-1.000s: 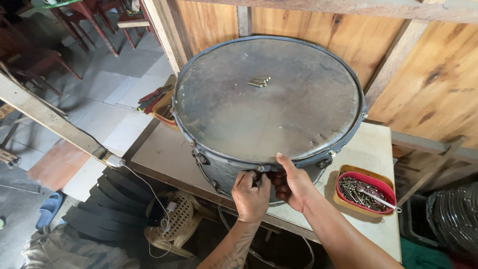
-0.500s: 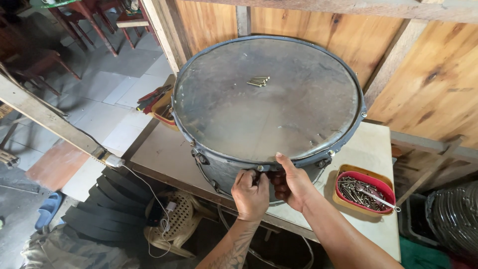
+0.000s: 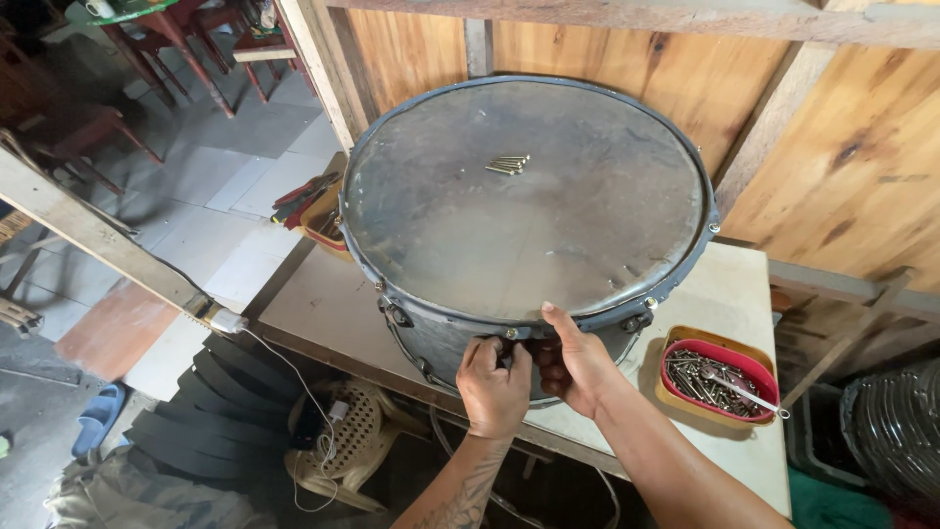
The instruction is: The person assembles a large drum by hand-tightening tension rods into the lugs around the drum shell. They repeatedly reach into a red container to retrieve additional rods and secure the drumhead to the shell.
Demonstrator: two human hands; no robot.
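A large dark metal drum [image 3: 529, 225] with a worn grey head stands on a pale workbench [image 3: 725, 294]. Several loose long screws [image 3: 509, 164] lie together on the drum head near its far side. My left hand [image 3: 493, 385] is closed around a small fitting on the drum's near side, just under the rim. My right hand [image 3: 573, 360] grips the rim next to it, thumb resting on the hoop. What the left fingers hold is hidden.
A red bowl inside a brown tray [image 3: 718, 378] holds many screws at the bench's right. A tray of hand tools [image 3: 315, 211] sits left of the drum. Wooden wall panels [image 3: 832, 147] rise behind. Stacked black pieces [image 3: 215, 411] and a plastic basket [image 3: 343, 441] lie on the floor below.
Both hands stay at the drum's near rim with only slight finger movement. The drum and the loose screws have not visibly shifted.
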